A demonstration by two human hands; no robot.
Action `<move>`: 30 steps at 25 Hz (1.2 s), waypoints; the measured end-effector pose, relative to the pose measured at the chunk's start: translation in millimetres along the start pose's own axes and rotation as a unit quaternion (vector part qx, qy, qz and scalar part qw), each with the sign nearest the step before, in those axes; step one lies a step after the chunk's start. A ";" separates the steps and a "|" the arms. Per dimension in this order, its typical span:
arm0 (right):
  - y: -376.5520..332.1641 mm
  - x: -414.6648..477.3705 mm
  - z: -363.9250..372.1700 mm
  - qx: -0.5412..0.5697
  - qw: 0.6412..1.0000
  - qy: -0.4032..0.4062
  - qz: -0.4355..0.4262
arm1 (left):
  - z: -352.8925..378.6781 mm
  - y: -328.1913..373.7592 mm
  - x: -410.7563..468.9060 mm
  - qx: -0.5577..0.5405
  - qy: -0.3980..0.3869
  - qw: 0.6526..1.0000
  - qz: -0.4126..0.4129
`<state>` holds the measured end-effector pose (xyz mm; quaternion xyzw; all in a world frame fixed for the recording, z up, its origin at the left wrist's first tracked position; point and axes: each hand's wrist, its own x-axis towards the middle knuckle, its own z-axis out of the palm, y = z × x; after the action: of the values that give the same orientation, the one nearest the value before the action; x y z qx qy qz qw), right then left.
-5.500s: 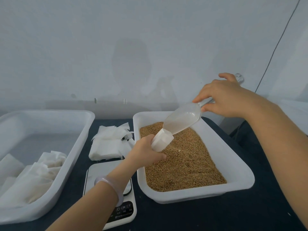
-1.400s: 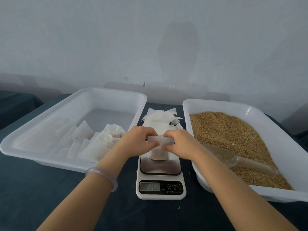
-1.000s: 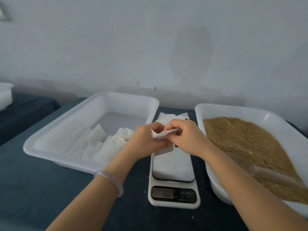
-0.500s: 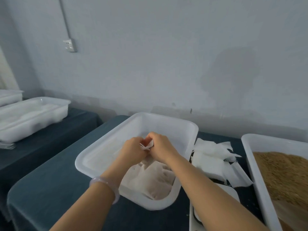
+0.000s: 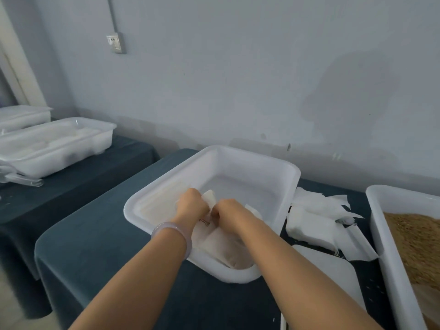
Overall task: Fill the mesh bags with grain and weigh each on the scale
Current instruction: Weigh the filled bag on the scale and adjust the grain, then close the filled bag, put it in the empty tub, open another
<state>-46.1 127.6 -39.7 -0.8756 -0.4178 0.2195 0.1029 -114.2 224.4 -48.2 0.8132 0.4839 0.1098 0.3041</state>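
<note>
We pinch the bag (image 5: pixel 210 196) between left hand (image 5: pixel 192 204) and right hand (image 5: pixel 225 209), both closed on it; it hangs inside the tray (image 5: pixel 291 179); the pile of bags (image 5: pixel 226 248) lies just below, towards us.

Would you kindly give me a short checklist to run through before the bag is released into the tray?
1. Bag inside the tray rim: ok.
2. Left hand and right hand both grip the bag: ok.
3. Bag top closed: cannot tell, the hands hide it.
4. Room in the tray: ok, filled bags lie only at its near end.
5. Empty bags ready beside the tray: ok.
6. Scale zeroed: cannot tell, its display is out of view.
</note>
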 end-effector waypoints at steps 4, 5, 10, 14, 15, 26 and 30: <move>-8.2 -10.2 -3.3 -0.016 0.998 -0.047 0.039 | -2.9 -5.0 0.6 -0.040 0.019 0.999 0.006; -9.0 -15.9 -4.3 -0.019 0.998 -0.052 0.021 | -5.3 -5.3 -1.6 -0.043 0.015 0.999 0.009; 30.6 -47.3 -38.7 0.080 0.967 0.196 -0.141 | -10.4 10.5 -16.7 0.096 0.073 0.986 0.111; 120.6 -66.7 -73.0 0.105 0.918 0.381 -0.032 | 4.1 71.4 -55.2 0.044 0.066 0.966 0.247; 140.5 -69.2 -73.1 0.026 0.947 0.320 0.009 | 10.7 87.9 -67.4 0.028 0.038 0.959 0.279; 178.4 -67.2 -34.9 -0.208 0.968 0.087 0.107 | 74.1 117.0 -120.6 -0.007 -0.140 0.922 0.361; 171.0 -92.5 -67.6 0.015 0.969 0.205 0.136 | 75.6 113.6 -123.4 -0.019 -0.112 0.926 0.360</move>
<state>51.7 -51.7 -14.6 -0.9489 -0.2616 0.0533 0.1684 -59.3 50.3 -25.4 0.9338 0.1195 0.1285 0.3117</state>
